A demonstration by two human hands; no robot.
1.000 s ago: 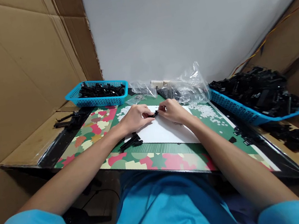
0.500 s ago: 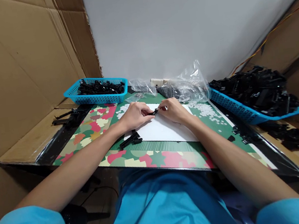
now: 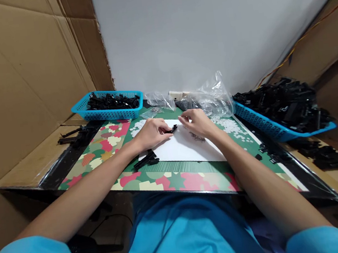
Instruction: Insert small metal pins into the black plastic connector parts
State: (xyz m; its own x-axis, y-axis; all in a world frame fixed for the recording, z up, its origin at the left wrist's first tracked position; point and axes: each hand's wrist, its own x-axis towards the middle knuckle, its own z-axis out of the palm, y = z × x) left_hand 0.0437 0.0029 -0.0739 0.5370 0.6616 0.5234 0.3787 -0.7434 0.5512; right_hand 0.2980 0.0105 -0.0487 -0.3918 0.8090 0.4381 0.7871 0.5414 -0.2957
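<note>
My left hand (image 3: 153, 133) pinches a small black plastic part (image 3: 173, 128) between thumb and fingers over a white sheet (image 3: 180, 152). To its right, my right hand (image 3: 198, 121) hovers apart from the part, its fingertips pinched together. Whatever they hold, if anything, is too small to make out. Beneath that hand lies a pile of tiny dark pieces (image 3: 197, 137) on the sheet. Several longer black plastic parts (image 3: 147, 159) rest near the sheet's left edge, below my left wrist.
Blue baskets of black parts stand at back left (image 3: 107, 116) and right (image 3: 269, 123). Clear plastic bags (image 3: 215, 99) lie at the back. Small white discs (image 3: 230, 125) are scattered on the green patterned mat (image 3: 188, 177). More black parts (image 3: 324, 155) lie on cardboard at right.
My right hand has drawn back from the black part, opening a gap and showing the tiny dark pieces. The left hand still holds the part. The view has shifted slightly.
</note>
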